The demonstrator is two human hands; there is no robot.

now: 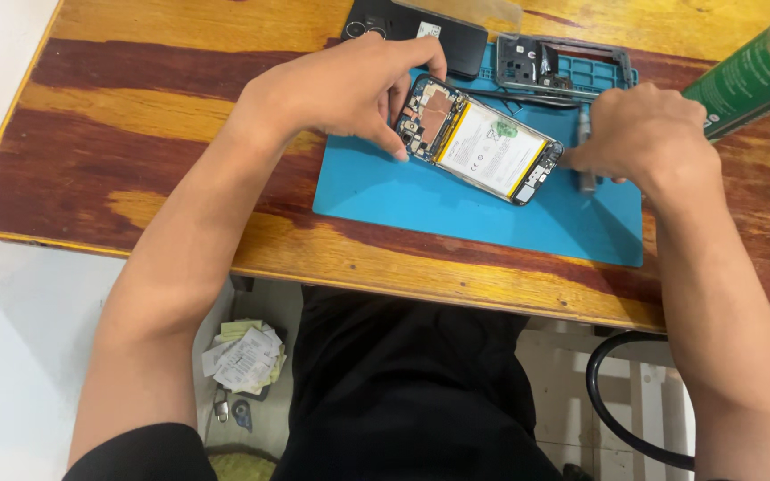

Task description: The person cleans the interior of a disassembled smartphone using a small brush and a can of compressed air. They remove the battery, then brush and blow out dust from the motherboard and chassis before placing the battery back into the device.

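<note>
Phone (483,142) with its back cover off lies tilted on the blue work mat (456,209) in front of me, white battery and circuit boards showing. My left hand (336,89) pinches its upper end, thumb on the near edge and fingers curled over the far edge. My right hand (639,134) is closed around a slim metal screwdriver (585,156), its upper part sticking out beside my fingers just off the phone's lower end; I cannot see where the tip sits. The black back cover (421,31) rests on the wooden table (135,107) beyond the mat's far edge, and a dark inner frame piece (536,62) lies on the mat's far side. A green spray can (755,71) leans in from the right. Below the table edge, paper slips (242,356) lie on the floor.
</note>
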